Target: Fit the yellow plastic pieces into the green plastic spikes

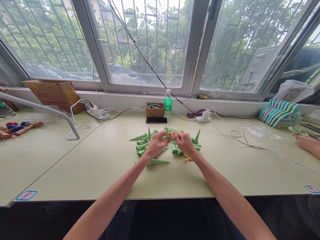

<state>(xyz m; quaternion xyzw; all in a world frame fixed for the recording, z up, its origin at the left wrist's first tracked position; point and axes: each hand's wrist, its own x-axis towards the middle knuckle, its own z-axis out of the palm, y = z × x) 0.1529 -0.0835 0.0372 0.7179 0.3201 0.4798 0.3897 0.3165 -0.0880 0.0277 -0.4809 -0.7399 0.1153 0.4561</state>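
Both my hands meet over a pile of green plastic parts in the middle of the table. My left hand [157, 142] is closed on a green pointed spike [167, 134], whose tip sticks up from the fingers. Close beside it, my right hand [184, 142] is pinched at a small yellow piece [172, 135], partly hidden by the fingers. Around and under the hands lie several green tubes [141, 147] and more spikes [159, 162], a few pointing upward [197, 136]. Small yellow parts [186, 159] lie below my right hand.
Behind the pile are a black phone [156, 120], a small cardboard box [154, 111] and a bottle [168, 105]. White cables [246, 143] cross the right side, near pastel hangers [280, 113] and another person's hand [307, 143]. A white metal tube [56, 115] juts in from the left.
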